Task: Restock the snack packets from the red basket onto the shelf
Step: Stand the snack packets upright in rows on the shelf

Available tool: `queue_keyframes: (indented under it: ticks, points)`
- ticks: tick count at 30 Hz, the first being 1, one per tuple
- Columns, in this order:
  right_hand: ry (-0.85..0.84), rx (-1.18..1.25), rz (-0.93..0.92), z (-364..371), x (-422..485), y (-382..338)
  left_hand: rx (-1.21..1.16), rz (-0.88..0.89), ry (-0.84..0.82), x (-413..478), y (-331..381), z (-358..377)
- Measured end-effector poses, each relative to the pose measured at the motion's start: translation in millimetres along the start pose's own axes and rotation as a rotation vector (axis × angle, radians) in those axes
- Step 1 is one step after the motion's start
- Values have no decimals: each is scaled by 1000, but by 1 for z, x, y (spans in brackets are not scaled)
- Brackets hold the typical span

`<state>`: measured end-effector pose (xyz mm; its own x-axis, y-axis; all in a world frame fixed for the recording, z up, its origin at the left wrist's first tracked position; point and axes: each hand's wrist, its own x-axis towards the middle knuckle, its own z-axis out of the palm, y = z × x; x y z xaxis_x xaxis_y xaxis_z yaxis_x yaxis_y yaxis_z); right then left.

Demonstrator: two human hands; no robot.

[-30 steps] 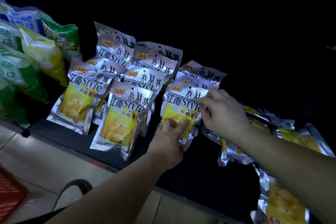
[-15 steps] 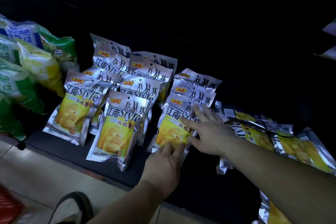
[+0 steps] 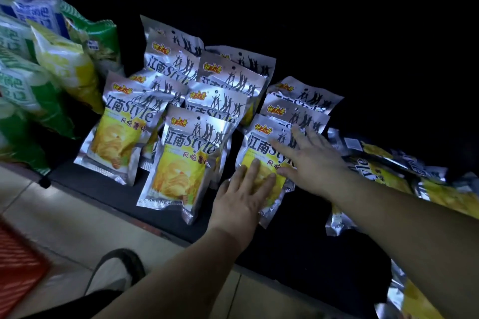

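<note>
The hands are being held open and flat, with nothing gripped by either. The left hand (image 3: 241,197) is being pressed, fingers straight, on the yellow lower part of the front packet (image 3: 258,142) of the right-hand row, and the right hand (image 3: 311,160) is being spread across its upper right side. Judging by this, the packet is being squared into line on the shelf (image 3: 298,248). This is best being done with light, even pressure, since the foil is likely to be slippery and the crisps inside brittle. The packet is best being slid rather than lifted, until its lower edge is sitting level with the front packet of the middle row (image 3: 181,163) and its top is leaning on the one behind. Three overlapping rows of packets are being shown on the shelf, while a loose heap (image 3: 383,168) is lying flat to the right, apparently waiting to be sorted. Only a corner of the red basket (image 3: 18,256) is being caught at the lower left, so whatever is in it is not being shown. The back of the shelf is being lost in darkness, and the number of packets in each row is being hidden by the overlap. The heap is being cut off by the right arm and the frame edge. The green bags (image 3: 31,90) at the left are being blurred.
</note>
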<state>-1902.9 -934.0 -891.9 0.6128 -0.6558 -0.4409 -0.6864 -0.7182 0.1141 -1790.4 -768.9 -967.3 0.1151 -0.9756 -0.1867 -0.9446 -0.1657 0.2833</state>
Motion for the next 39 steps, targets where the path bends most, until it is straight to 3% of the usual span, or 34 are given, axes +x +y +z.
queue_keyframes:
  ticks: [4,7,12,20,25,31,39]
  points:
    - [211,94,-120,-13,-19,7,-1,-24,-39,2,2,-10]
    - [339,183,-65,-29,-46,25,-3,-28,11,-4,6,-24]
    - [242,171,130,-49,-92,54,-68,10,-40,-23,15,-56]
    - [48,414,263,-43,-107,23,-400,-153,-101,-50,34,-112]
    - [97,218,422,-20,-106,48,-590,-210,-94,-58,49,-104]
    - [0,428,396,-8,-114,82,-701,-189,-106,-33,87,-73]
    - [114,277,515,14,-100,99,-742,-154,-73,1,120,-69]
